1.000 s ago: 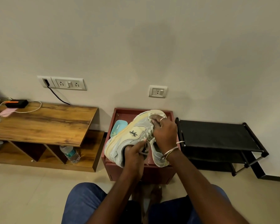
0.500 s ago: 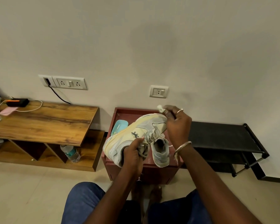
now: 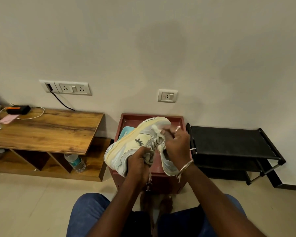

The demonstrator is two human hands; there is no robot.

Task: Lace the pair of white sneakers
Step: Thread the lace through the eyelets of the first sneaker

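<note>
A white and cream sneaker [image 3: 135, 142] lies tilted on its side over the dark red box [image 3: 176, 119], sole to the upper left. My left hand [image 3: 138, 165] grips its heel end from below. My right hand [image 3: 177, 145] is closed on the white lace [image 3: 158, 134] at the eyelets near the tongue. A second pale sneaker [image 3: 167, 164] lies under my right wrist on the box.
A wooden low table [image 3: 46, 132] with a charger and cable stands to the left, a water bottle [image 3: 75, 162] on its lower shelf. A black shoe rack [image 3: 232, 142] stands to the right. A teal item [image 3: 126, 132] sits in the box. My knees are at the bottom.
My right hand, which had pulled the lace up and away from the sneaker, has come back down to the eyelets. My left hand keeps its grip.
</note>
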